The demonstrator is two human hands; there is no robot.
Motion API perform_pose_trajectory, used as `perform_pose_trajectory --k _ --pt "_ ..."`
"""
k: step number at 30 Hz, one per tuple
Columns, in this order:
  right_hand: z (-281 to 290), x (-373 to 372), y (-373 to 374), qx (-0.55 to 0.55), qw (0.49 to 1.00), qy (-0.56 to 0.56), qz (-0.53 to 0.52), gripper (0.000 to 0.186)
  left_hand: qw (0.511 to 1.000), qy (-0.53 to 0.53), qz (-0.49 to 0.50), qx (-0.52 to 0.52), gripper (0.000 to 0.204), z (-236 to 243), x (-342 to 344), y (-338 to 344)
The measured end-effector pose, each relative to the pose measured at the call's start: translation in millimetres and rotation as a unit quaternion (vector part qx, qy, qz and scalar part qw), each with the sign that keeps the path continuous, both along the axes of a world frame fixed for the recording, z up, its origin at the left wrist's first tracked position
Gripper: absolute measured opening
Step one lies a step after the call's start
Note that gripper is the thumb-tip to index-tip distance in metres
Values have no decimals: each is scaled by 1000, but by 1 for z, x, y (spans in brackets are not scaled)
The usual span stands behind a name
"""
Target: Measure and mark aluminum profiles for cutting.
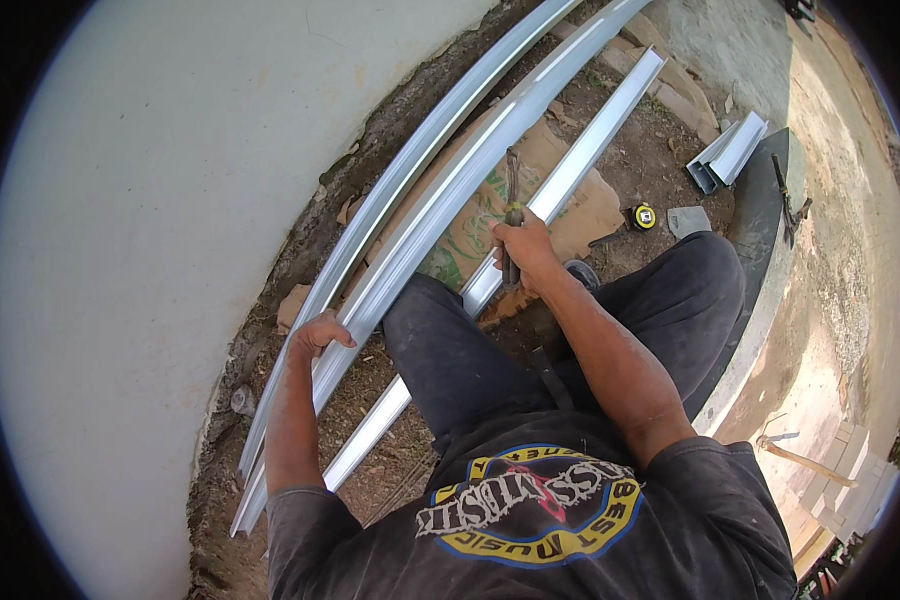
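Head view: we look down on a person seated low on earth ground, knees bent, beside a pale wall (150,220) on the left. Three long silvery metal channels run diagonally from upper right to lower left. The outer channel (375,215) lies nearest the wall; the middle channel (460,182) runs just beside it; the inner channel (600,130) passes beneath the right hand and out of sight under the left thigh, showing again lower down.

Left hand (320,334): at the middle channel, thumb laid on its face. The other fingertips are hidden, so we cannot tell whether they are clamped on it.

Right hand (526,246): fingers closed around a slim, dark hand tool (513,212), held roughly lengthwise above the inner channel. We cannot make out its exact kind.

Under the channels we note a torn brown paper sheet (588,212) with green markings. Right of it, near the right knee: a yellow-and-black tape measure (642,216) and, just beside it, a flat grey piece (688,221). Farther up lie short channel pieces (738,148), close together.
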State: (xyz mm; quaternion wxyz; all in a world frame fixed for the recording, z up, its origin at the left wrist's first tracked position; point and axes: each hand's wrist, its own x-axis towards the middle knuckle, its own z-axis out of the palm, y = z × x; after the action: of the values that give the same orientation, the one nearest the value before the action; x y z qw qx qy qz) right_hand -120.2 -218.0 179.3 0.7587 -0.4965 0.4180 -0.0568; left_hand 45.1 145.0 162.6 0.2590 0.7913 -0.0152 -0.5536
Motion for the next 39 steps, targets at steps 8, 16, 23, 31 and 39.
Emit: perform_pose_trajectory --k 8,16,23,31,39 --pt "-13 -10 32 26 996 77 29 16 995 -51 -82 -16 86 -3 18 -61" --pt "-43 -30 17 -112 974 101 171 22 995 -49 -88 -11 87 -27 33 -85" --pt "-42 -16 36 -122 956 95 251 41 996 -1 -89 -19 90 -37 33 -91" --pt "-38 -12 35 -268 906 107 310 62 995 -34 -90 -6 83 -26 27 -93" --pt "-66 -12 22 -369 865 72 333 57 995 -74 -56 -24 76 -30 25 -92"
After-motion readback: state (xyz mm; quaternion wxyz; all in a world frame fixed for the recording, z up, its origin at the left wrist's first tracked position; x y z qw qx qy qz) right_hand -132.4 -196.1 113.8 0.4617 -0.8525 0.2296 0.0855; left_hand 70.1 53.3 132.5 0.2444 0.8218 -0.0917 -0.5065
